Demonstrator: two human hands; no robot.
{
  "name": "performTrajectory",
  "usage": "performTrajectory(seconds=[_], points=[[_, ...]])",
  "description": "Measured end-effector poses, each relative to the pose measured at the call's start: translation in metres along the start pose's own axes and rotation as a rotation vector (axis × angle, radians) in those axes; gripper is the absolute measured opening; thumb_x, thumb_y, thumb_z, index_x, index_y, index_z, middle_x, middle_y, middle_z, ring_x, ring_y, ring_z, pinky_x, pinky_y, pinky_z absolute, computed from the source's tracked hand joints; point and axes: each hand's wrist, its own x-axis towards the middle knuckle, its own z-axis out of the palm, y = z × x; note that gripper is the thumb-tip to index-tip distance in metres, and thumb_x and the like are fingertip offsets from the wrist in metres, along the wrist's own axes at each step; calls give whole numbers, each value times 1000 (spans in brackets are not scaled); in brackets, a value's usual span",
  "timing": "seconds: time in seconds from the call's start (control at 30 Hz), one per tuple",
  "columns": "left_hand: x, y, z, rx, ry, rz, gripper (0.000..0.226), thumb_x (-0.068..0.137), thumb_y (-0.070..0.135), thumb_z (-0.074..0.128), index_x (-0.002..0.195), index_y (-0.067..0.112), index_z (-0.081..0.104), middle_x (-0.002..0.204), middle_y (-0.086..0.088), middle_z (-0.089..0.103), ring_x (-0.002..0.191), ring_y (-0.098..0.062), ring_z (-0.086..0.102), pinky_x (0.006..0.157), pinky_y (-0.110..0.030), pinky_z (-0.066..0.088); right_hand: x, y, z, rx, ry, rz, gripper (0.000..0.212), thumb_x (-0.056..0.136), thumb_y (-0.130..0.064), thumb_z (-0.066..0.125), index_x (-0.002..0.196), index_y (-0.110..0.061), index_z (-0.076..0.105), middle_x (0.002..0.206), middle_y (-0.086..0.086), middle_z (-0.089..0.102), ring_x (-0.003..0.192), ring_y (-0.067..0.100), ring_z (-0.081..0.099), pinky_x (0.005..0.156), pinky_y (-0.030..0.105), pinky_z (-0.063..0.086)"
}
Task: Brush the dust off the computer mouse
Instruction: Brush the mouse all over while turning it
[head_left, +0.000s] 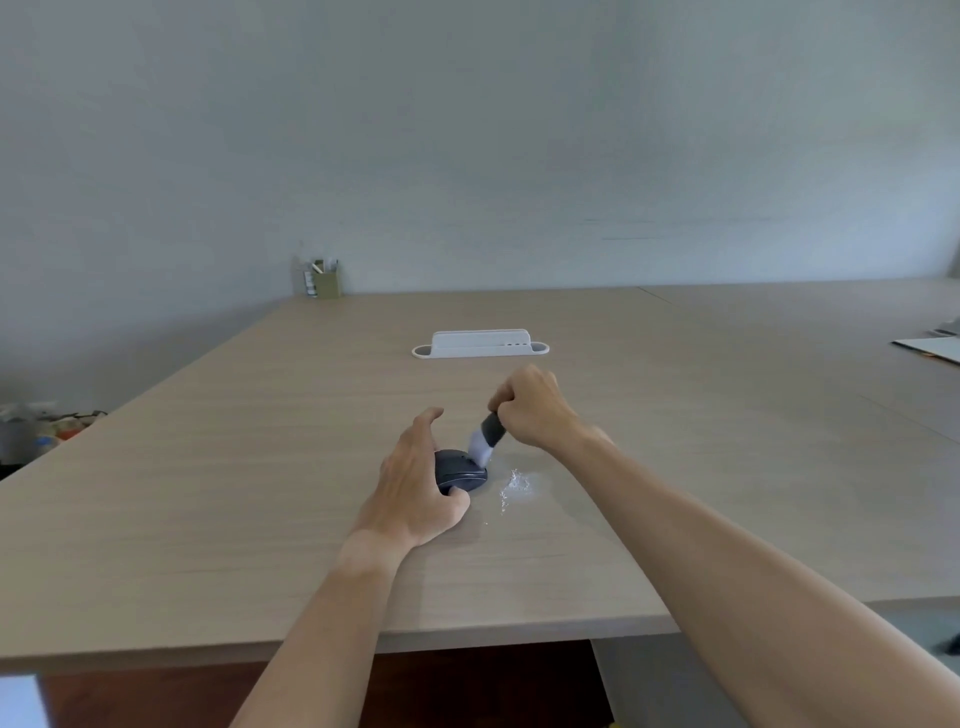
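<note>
A dark computer mouse (460, 471) lies on the wooden table (208, 493) near its front middle. My left hand (415, 486) holds the mouse from its left side, thumb at the near end, fingers curved over the far side. My right hand (535, 408) is closed around the handle of a small brush (485, 439) with a dark ferrule and pale bristles. The bristles touch the mouse's far right top. A small patch of white dust (515, 486) lies on the table just right of the mouse.
A white plastic holder (480, 344) lies further back on the table. An olive pen cup (326, 283) stands at the far left corner by the wall. Papers (930, 349) lie at the right edge. Clutter (41, 428) sits on the floor at left.
</note>
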Motion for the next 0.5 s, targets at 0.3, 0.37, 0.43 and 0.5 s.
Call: performTrajectory(seconds=[0.3,0.37,0.43,0.5], points=[[0,1,0,12,-3,-19,88,62,28,58,143,33,23,110,6,48,107,-25,52,93,-41,47,-6,-4,10,32,-97,17,37,74,9,45,88,-2,77,96,14,73,93,24,64,74,28,52],[-1,2,0,21,-8,-18,87,63,29,58,143,34,23,107,7,46,105,-25,52,92,-41,48,-2,1,3,-23,-30,2,37,72,10,44,85,0,77,98,17,73,95,28,65,77,31,55],[0,2,0,14,-8,-19,86,63,29,58,141,35,24,105,8,48,104,-23,53,92,-39,48,-2,1,-1,34,13,10,38,74,9,44,89,0,77,97,13,73,95,23,63,80,30,53],[0,1,0,12,-11,-19,84,64,27,59,141,34,26,106,7,50,104,-21,52,93,-38,46,-4,-1,-2,175,3,71,38,75,10,44,90,-2,77,85,8,72,82,17,61,76,28,51]])
